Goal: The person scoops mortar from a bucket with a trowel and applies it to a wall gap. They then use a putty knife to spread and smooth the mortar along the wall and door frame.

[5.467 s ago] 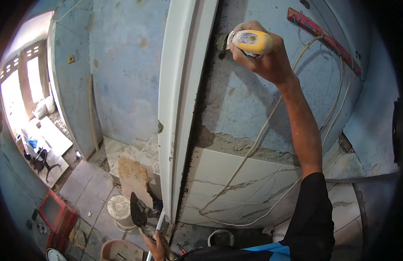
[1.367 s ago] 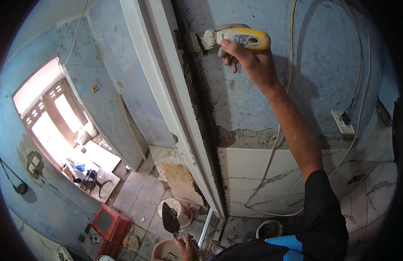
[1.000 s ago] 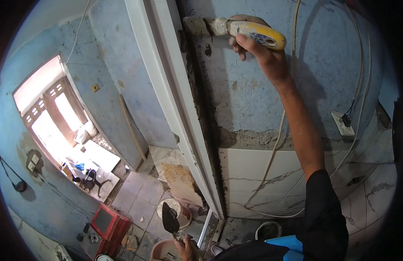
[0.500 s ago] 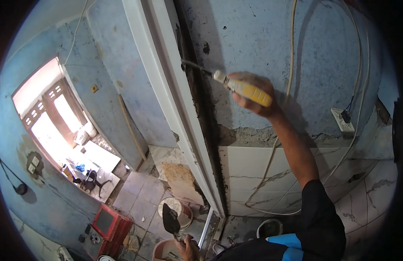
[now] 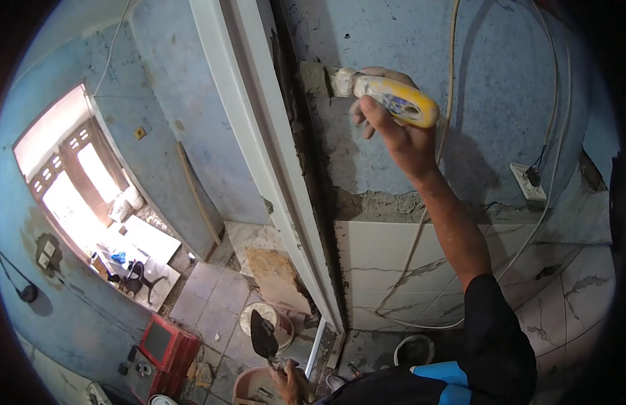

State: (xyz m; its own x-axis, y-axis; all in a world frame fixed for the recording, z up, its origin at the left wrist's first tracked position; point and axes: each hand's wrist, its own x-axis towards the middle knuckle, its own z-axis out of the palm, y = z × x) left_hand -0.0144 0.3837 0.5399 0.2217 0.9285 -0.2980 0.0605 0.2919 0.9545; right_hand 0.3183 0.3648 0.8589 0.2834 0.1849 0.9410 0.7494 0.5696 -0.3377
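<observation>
My right hand point(image 5: 407, 138) is wrapped round the yellow handle of a putty knife point(image 5: 421, 115). Its flat, dirty blade lies close against the wall beside the dark gap point(image 5: 301, 135) that runs along the white door frame point(image 5: 262, 121). Low in the view, my left hand point(image 5: 290, 385) grips a trowel point(image 5: 263, 334), its dark pointed blade turned upward. Below that trowel stands a reddish bucket point(image 5: 249, 385) with tools inside, partly hidden by the hand.
A light-rimmed bucket point(image 5: 284, 327) stands behind the trowel. Cables point(image 5: 450, 88) hang down the blue wall, and a socket point(image 5: 529, 181) dangles on the right. Marble-look tiles point(image 5: 387, 263) cover the lower wall. A red cabinet-like box point(image 5: 181, 361) sits at lower left.
My right hand has moved up slightly and turned the putty knife, so its blade now shows flat instead of edge-on. My left hand still holds the trowel; the view has shifted a little.
</observation>
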